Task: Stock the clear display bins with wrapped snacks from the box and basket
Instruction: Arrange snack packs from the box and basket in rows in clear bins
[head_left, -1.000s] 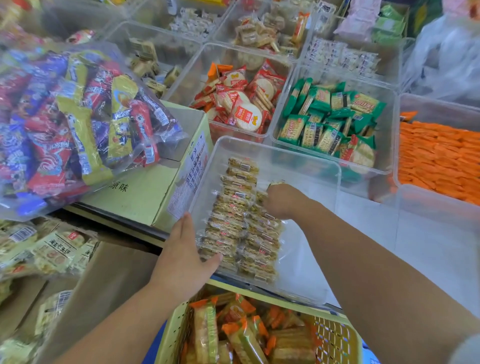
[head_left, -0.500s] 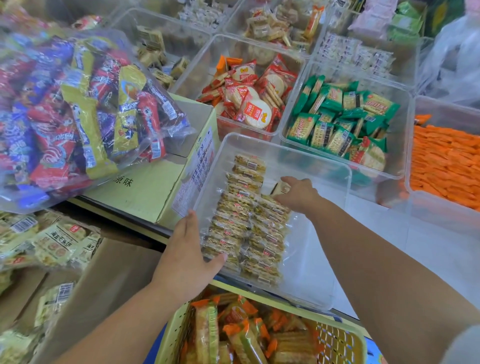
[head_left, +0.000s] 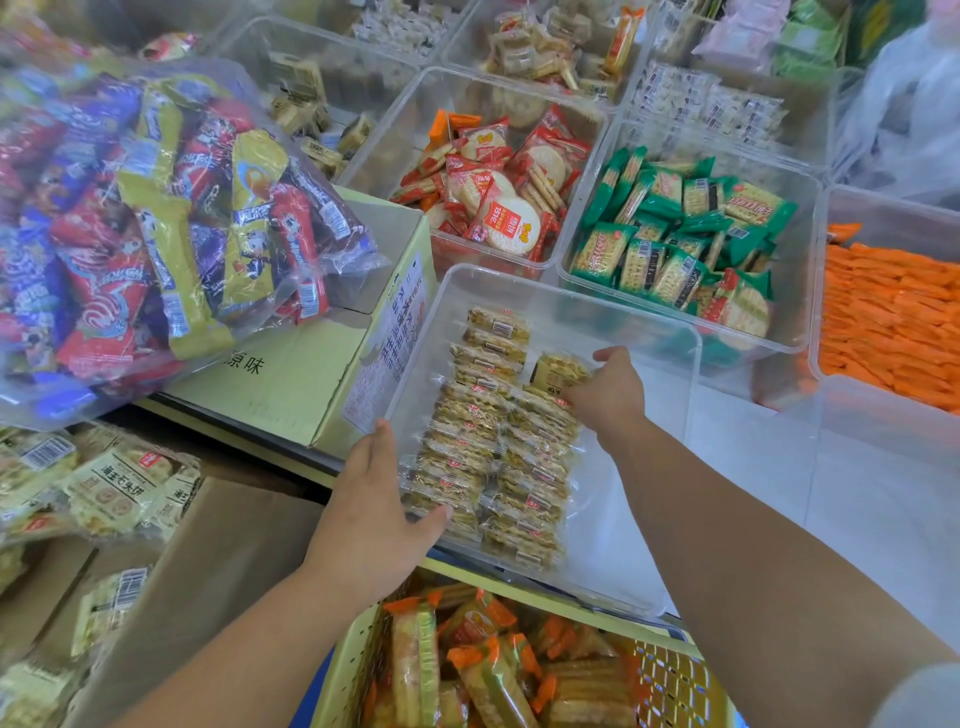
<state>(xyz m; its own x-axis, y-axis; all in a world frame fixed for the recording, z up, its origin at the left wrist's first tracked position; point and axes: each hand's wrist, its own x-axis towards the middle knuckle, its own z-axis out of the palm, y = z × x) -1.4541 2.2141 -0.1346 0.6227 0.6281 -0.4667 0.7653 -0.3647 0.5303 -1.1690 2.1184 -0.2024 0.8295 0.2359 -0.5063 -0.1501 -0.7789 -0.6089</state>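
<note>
A clear display bin (head_left: 654, 332) sits in front of me, holding two rows of yellow wrapped cracker packs (head_left: 483, 441) along its left side. My right hand (head_left: 610, 397) reaches into the bin and pinches one cracker pack (head_left: 558, 371) at the far end of the right row. On the bin's near left corner rests my left hand (head_left: 374, 512), its thumb lying over the rim and its fingers along the outside wall. Below, a yellow basket (head_left: 345, 670) holds orange-ended wrapped snacks (head_left: 467, 660).
A pale green carton (head_left: 291, 384) stands left of the bin under a big clear bag of colourful snack bars (head_left: 156, 223). Bags of pale biscuit packs (head_left: 104, 483) lie lower left. Behind are bins of red (head_left: 498, 197), green (head_left: 680, 234) and orange snacks (head_left: 893, 322).
My right hand has lifted off the right row and moved slightly right and back, now pinching a single cracker pack at the row's far end. My left hand has stayed on the bin corner.
</note>
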